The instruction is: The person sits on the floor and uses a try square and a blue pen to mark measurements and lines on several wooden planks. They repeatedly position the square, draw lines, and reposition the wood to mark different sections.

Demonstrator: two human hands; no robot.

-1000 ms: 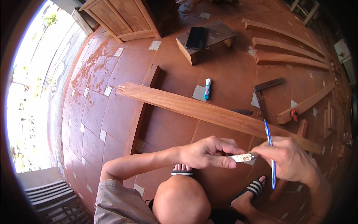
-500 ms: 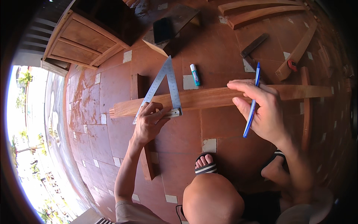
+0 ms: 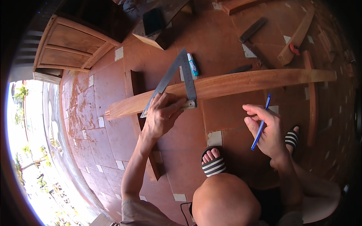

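Note:
A long, slightly curved wooden board [image 3: 233, 83] lies crosswise in front of me, resting over a wooden strip [image 3: 152, 165] on the left and another [image 3: 312, 101] on the right. My left hand [image 3: 161, 115] is closed on a metal triangle set square [image 3: 171, 75], whose thick edge sits along the near side of the board while its point reaches past the far side. My right hand [image 3: 269, 132] holds a blue-and-white pen [image 3: 261, 122] between its fingers, tip upward, on the near side of the board and apart from it.
Beyond the board lie a white-and-teal tube [image 3: 192, 64], a dark-handled tool [image 3: 253, 29] and a wooden piece [image 3: 298, 35] with a red tape measure [image 3: 294, 49]. A low bench [image 3: 166, 39] carries a dark flat object. A wooden cabinet [image 3: 73, 45] stands far left.
The set square has slid right along the board with my left hand. My right hand, pen in it, has drawn back toward me off the board. The view has shifted a little.

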